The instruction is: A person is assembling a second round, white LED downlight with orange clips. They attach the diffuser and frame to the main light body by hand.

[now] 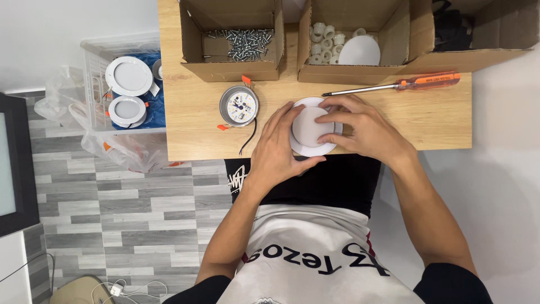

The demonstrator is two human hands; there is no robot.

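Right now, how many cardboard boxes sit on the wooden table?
3: the left box holding screws, the middle box holding white plastic parts, and the right box, cut off by the picture's edge. More may lie beyond the edge.

You wear a white jersey with bold black block lettering across the chest, trimmed in thin red at one side. The short sleeves are black, ending above the elbow. Black shorts with a small white graphic print show at your lap. Forearms, left hand point(275, 149) and right hand point(363, 129) are bare: no gloves, rings, watch.
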